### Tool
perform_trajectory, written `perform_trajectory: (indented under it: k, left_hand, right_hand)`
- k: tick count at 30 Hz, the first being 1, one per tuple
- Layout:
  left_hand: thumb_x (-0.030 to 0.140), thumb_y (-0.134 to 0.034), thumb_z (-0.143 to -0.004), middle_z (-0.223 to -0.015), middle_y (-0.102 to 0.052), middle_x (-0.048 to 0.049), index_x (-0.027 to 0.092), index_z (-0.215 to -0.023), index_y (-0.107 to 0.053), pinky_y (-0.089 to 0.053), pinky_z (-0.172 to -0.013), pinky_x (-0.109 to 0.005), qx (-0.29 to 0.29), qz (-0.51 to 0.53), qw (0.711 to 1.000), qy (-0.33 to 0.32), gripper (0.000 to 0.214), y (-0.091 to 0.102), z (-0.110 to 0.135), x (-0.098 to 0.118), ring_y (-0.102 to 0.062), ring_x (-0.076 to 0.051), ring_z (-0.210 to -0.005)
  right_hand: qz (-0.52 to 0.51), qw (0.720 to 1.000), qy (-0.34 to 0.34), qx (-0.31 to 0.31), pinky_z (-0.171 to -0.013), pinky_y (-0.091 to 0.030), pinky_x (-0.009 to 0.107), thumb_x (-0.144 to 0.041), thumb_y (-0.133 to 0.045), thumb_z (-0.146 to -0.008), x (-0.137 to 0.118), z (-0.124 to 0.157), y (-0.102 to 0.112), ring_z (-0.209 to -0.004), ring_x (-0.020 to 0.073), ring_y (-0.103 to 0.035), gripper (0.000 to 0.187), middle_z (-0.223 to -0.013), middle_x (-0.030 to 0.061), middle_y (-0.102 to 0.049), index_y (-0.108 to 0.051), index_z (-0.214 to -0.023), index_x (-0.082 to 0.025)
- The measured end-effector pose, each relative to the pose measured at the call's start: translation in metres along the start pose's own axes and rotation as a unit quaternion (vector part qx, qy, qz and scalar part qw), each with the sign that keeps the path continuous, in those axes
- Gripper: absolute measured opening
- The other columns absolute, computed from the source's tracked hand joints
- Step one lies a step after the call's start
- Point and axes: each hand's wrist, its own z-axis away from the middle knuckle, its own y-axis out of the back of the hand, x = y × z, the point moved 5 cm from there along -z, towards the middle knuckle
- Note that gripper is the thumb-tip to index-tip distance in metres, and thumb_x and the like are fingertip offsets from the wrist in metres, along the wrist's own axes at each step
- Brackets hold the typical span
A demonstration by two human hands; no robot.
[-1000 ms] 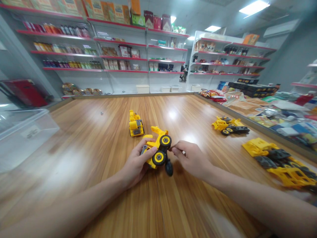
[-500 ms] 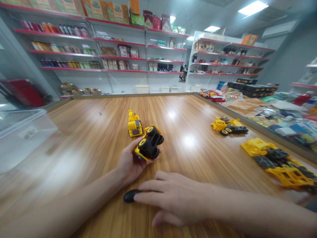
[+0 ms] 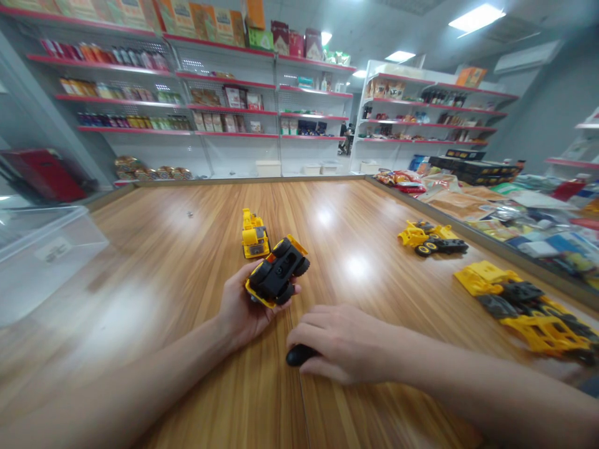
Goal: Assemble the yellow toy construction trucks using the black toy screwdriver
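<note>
The left hand has its grip clamped on a toy truck, held just above the desk at the centre. The truck is upside down with its black underside up, and its long axis runs from 8 o'clock to 2 o'clock. At 5 o'clock from it, the right hand rests on the desk, its grip closed over a black wheel. A second small truck stands just beyond, at 11 o'clock.

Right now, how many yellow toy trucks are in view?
4, counting the heap as one: an upturned truck in the left hand, a small truck just behind it, a third truck farther right, and a jumbled heap at the far right that may hold more.
</note>
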Motion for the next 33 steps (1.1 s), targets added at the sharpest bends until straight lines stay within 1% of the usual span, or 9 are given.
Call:
perform_trajectory:
  k: [1,3,6,8,9,12,17,21,33]
  left_hand:
    - [0.031,-0.048,-0.086,-0.086,-0.071,-0.0176,0.005,-0.104,-0.065,-0.061,-0.055,-0.031,-0.003,0.001,1.0,0.003,0.036,0.0,0.0,-0.001,-0.072,-0.026,-0.075]
    - [0.03,-0.047,-0.087,-0.084,-0.072,-0.0173,0.005,-0.103,-0.065,-0.061,-0.057,-0.032,-0.012,0.0,1.0,0.005,0.035,0.0,-0.001,-0.001,-0.072,-0.025,-0.073]
    - [0.029,-0.047,-0.089,-0.086,-0.073,-0.0166,0.007,-0.106,-0.064,-0.061,-0.057,-0.033,-0.04,-0.008,0.999,0.026,0.033,0.001,-0.004,-0.003,-0.072,-0.025,-0.074]
    - [0.031,-0.047,-0.09,-0.091,-0.072,-0.0172,0.009,-0.112,-0.062,-0.062,-0.06,-0.034,-0.064,-0.013,0.996,0.067,0.035,0.002,-0.006,-0.007,-0.073,-0.027,-0.079]
    - [0.033,-0.048,-0.09,-0.094,-0.072,-0.0179,0.009,-0.116,-0.06,-0.062,-0.062,-0.034,-0.079,-0.012,0.993,0.087,0.037,0.002,-0.006,-0.009,-0.073,-0.028,-0.082]
    - [0.037,-0.049,-0.09,-0.102,-0.07,-0.0196,0.01,-0.122,-0.057,-0.061,-0.065,-0.034,-0.122,-0.007,0.983,0.134,0.042,0.0,-0.005,-0.014,-0.072,-0.029,-0.087]
    - [0.039,-0.05,-0.09,-0.1,-0.069,-0.0201,0.008,-0.117,-0.059,-0.06,-0.065,-0.033,-0.143,-0.006,0.972,0.189,0.042,-0.004,0.0,-0.02,-0.071,-0.031,-0.088]
    - [0.04,-0.049,-0.091,-0.1,-0.069,-0.0201,0.009,-0.12,-0.058,-0.06,-0.065,-0.033,-0.142,-0.003,0.972,0.19,0.044,-0.004,0.0,-0.02,-0.071,-0.03,-0.089]
    - [0.04,-0.049,-0.09,-0.103,-0.068,-0.0208,0.008,-0.123,-0.056,-0.06,-0.067,-0.032,-0.141,-0.003,0.972,0.186,0.046,-0.003,-0.002,-0.021,-0.07,-0.03,-0.09]
  right_hand:
    - [-0.024,0.999,0.012,0.03,-0.074,-0.049,0.029,-0.025,-0.057,-0.091,-0.001,0.0,0.004,-0.087,0.0175,-0.061,0.02,-0.097,0.0065,-0.065,-0.056,-0.11,-0.018]
    - [-0.071,0.988,0.018,0.135,-0.079,-0.051,0.029,-0.019,-0.052,-0.092,0.0,0.003,0.016,-0.093,0.0168,-0.061,0.026,-0.105,0.008,-0.063,-0.052,-0.118,-0.019]
    - [-0.129,0.939,-0.048,0.316,-0.078,-0.054,0.029,-0.016,-0.053,-0.091,0.012,0.012,0.034,-0.092,0.0159,-0.063,0.031,-0.108,0.0072,-0.062,-0.047,-0.121,-0.023]
    - [-0.175,0.901,-0.092,0.385,-0.077,-0.056,0.03,-0.017,-0.055,-0.091,0.021,0.019,0.038,-0.091,0.0161,-0.064,0.032,-0.11,0.007,-0.062,-0.043,-0.12,-0.025]
    - [-0.2,0.889,-0.102,0.4,-0.077,-0.057,0.031,-0.018,-0.055,-0.092,0.024,0.02,0.039,-0.093,0.0166,-0.065,0.034,-0.112,0.0073,-0.062,-0.041,-0.121,-0.026]
    - [-0.239,0.878,-0.109,0.399,-0.078,-0.059,0.032,-0.018,-0.051,-0.094,0.032,0.021,0.037,-0.095,0.0167,-0.066,0.031,-0.115,0.0076,-0.061,-0.041,-0.122,-0.026]
    - [-0.192,0.898,-0.138,0.372,-0.08,-0.058,0.035,-0.017,-0.052,-0.093,0.04,0.02,0.035,-0.096,0.0183,-0.065,0.024,-0.112,0.0076,-0.062,-0.05,-0.115,-0.023]
    - [-0.16,0.905,-0.146,0.366,-0.081,-0.058,0.036,-0.015,-0.053,-0.091,0.042,0.02,0.036,-0.096,0.0192,-0.063,0.023,-0.109,0.0082,-0.063,-0.054,-0.113,-0.021]
    - [-0.18,0.899,-0.166,0.362,-0.08,-0.058,0.034,-0.016,-0.056,-0.091,0.047,0.02,0.033,-0.088,0.0162,-0.066,0.022,-0.107,0.0065,-0.065,-0.055,-0.113,-0.021]
